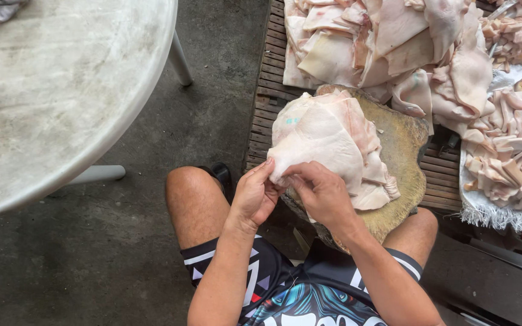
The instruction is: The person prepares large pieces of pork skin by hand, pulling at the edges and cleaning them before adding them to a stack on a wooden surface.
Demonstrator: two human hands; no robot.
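Observation:
A stack of pale pink raw pork skin sheets (pixel 327 136) lies on a round, worn wooden chopping block (pixel 403 151). My left hand (pixel 254 196) pinches the near left edge of the top sheet between thumb and fingers. Close beside it, my right hand (pixel 321 193) grips the same near edge with curled fingers. The two hands almost touch. My bare knees show on either side of the block, above patterned shorts.
A big heap of pork skin sheets (pixel 382 42) covers a slatted wooden platform (pixel 267 84) behind the block. Cut skin strips (pixel 512 154) lie on a white sack at right. A round pale table (pixel 55 90) with metal legs stands at left on concrete floor.

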